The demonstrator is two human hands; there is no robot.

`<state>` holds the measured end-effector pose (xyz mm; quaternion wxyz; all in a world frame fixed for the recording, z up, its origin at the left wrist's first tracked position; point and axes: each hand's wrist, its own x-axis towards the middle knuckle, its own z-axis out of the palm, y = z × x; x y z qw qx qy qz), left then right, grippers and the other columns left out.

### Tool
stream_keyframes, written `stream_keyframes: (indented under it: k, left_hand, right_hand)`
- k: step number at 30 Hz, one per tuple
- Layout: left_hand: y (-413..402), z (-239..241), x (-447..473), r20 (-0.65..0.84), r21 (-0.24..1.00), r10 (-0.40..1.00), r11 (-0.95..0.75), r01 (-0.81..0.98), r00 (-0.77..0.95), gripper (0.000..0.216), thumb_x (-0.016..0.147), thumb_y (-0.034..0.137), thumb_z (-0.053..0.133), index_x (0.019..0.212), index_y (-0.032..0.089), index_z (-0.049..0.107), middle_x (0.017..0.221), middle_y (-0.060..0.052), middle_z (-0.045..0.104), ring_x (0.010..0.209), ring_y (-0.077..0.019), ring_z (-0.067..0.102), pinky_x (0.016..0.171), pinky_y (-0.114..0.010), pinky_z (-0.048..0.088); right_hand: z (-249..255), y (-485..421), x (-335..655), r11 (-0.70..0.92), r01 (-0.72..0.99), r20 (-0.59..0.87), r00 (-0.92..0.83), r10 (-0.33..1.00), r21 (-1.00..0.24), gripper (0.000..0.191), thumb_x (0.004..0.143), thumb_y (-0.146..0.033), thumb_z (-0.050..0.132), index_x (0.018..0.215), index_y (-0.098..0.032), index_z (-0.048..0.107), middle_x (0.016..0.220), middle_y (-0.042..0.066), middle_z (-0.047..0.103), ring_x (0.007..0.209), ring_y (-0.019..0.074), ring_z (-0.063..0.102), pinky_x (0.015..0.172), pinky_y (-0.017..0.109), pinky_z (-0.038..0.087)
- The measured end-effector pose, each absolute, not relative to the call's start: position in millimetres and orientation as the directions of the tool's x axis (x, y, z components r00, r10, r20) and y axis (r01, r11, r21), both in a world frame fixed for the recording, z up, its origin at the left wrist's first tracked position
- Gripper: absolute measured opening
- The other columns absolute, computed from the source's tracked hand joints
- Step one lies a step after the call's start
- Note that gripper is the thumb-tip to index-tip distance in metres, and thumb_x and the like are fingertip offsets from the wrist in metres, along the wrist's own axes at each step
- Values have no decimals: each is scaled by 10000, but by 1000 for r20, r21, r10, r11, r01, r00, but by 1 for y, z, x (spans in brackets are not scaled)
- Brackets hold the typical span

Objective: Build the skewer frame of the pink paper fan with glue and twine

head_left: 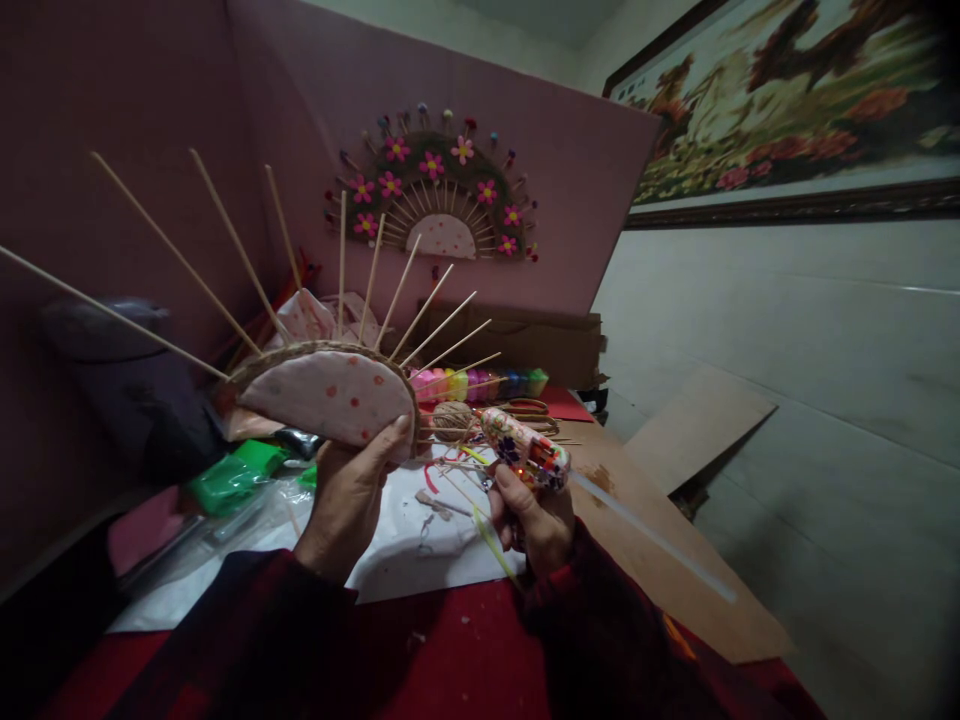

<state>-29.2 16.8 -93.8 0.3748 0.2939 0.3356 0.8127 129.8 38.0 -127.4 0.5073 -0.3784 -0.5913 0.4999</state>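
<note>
My left hand (349, 495) grips a half-round craft panel (330, 395) by its lower right part, thumb on the front. Pale cloth with reddish dots covers the panel, and brown twine edges its curve. Several thin wooden sticks (379, 265) fan out from that rim. In my right hand (532, 515) is a flower-patterned hot glue gun (521, 445), its small light glowing orange. A long translucent glue stick (652, 535) juts from its rear. The gun's nozzle points left, towards the panel's lower right end; whether they touch, I cannot tell.
A finished-looking fan decoration (431, 195) with pink flowers hangs on the pink board (570, 180). Behind my hands lie a twine ball (452, 420), scissors (525, 407) and colourful rolls (480, 383). White paper (405, 545), green packets (236, 475) and a brown board (675, 560) cover the red table.
</note>
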Motion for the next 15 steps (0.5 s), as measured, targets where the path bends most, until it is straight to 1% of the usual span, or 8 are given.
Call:
stream_keyframes:
  k: [5, 8, 10, 12, 15]
  left_hand:
    - [18, -94, -31, 221, 773, 799, -493, -399, -559, 214, 592, 183, 766, 778, 150, 666, 758, 9, 665, 678, -103, 594, 613, -203, 482]
    - [19, -94, -33, 243, 774, 789, -508, -377, -564, 224, 598, 182, 760, 793, 143, 656, 762, 2, 651, 689, -113, 586, 617, -219, 487]
    - [20, -93, -35, 260, 767, 768, -533, -358, -585, 227, 596, 172, 758, 793, 140, 650, 764, 2, 641, 700, -113, 579, 625, -220, 487]
    - [20, -91, -36, 273, 756, 749, -555, -347, -604, 216, 595, 165, 754, 778, 142, 643, 767, 5, 633, 712, -113, 574, 636, -221, 488]
    - [19, -88, -37, 287, 743, 723, -582, -330, -629, 192, 584, 162, 755, 730, 152, 630, 735, 19, 615, 697, -110, 563, 624, -219, 483]
  right_hand:
    - [-125, 40, 132, 201, -99, 219, -236, 947, -975, 514, 751, -556, 551, 455, -137, 526, 315, -31, 394, 259, 44, 345, 288, 176, 197]
    - [-120, 44, 135, 258, -188, 287, -148, 946, -948, 469, 740, -537, 570, 487, -144, 532, 356, -26, 437, 270, 51, 366, 280, 179, 218]
    - [-117, 50, 143, 302, -208, 322, -69, 944, -930, 443, 726, -518, 591, 494, -147, 525, 380, -25, 452, 275, 56, 383, 278, 181, 230]
    - [-115, 58, 156, 308, -175, 317, -26, 948, -935, 429, 708, -511, 605, 494, -150, 518, 388, -29, 447, 276, 59, 385, 275, 184, 244]
    - [-115, 74, 186, 246, -53, 244, 36, 969, -968, 410, 670, -519, 622, 511, -166, 485, 419, -37, 445, 285, 65, 378, 277, 198, 282]
